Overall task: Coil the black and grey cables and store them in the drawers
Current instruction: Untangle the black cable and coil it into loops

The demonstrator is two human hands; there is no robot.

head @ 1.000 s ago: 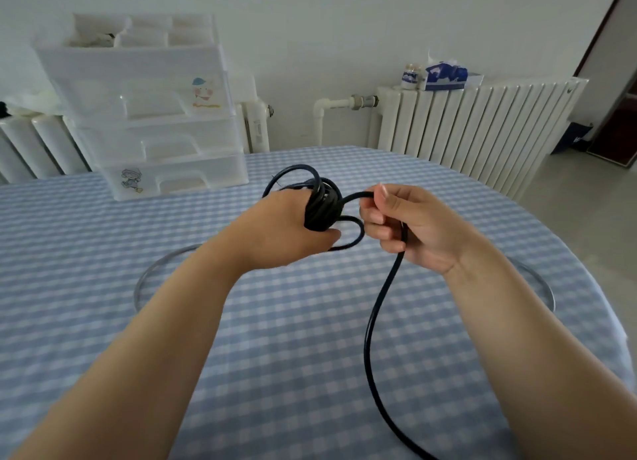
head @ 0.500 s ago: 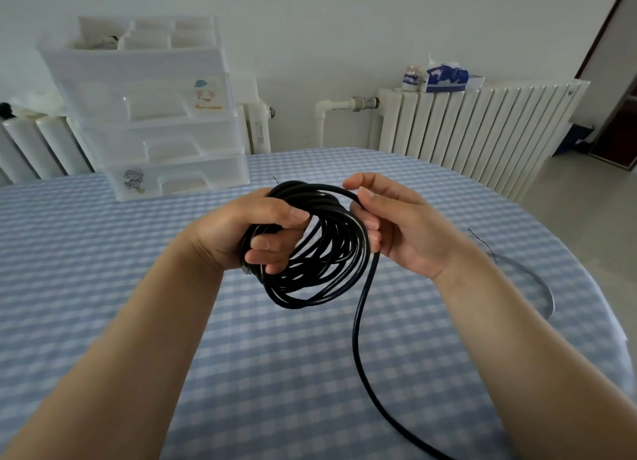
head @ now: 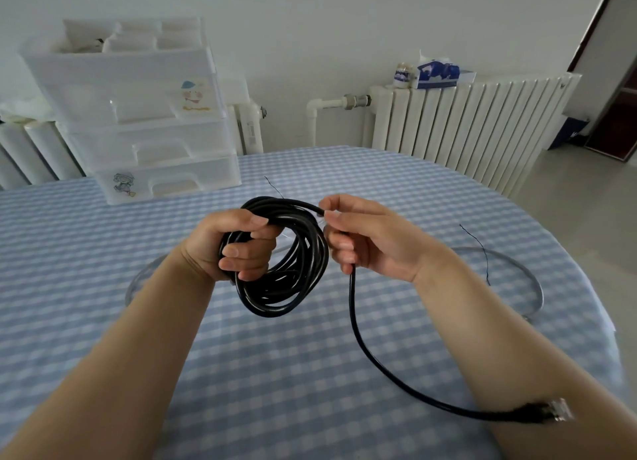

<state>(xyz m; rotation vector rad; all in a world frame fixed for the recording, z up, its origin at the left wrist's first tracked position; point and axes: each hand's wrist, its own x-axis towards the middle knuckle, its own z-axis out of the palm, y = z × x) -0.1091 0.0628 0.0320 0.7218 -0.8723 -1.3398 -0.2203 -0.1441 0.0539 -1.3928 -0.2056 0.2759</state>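
A: So, where is the round black rubber-sheathed cable (head: 286, 256) right now?

B: Mostly wound into a coil that you hold up above the round desk with the blue-and-white checked cloth (head: 275, 373). Your left hand (head: 231, 246) is wrapped round the left side of the coil, fingers curled through its middle and thumb over the top.

A: And your right hand (head: 372, 239)?

B: It pinches the strand at the coil's upper right between thumb and forefinger, with the lower fingers curled round the loose length. That tail drops from your right hand, curves down toward you and passes by your right forearm, ending in a clear plastic connector (head: 560, 415) near the lower right.

A: Where is the thin grey cable (head: 531, 280)?

B: It lies flat on the desk in a wide loop, showing behind both wrists, to the left of your left arm and to the right of your right arm. A thin dark wire tie (head: 481, 253) lies across it on the right, and another (head: 274, 186) sits on the cloth just beyond the coil.

A: And the white translucent plastic drawer unit (head: 144, 115)?

B: It stands at the desk's far left edge, all three front drawers pushed in. White ribbed radiators (head: 465, 128) line the wall behind.
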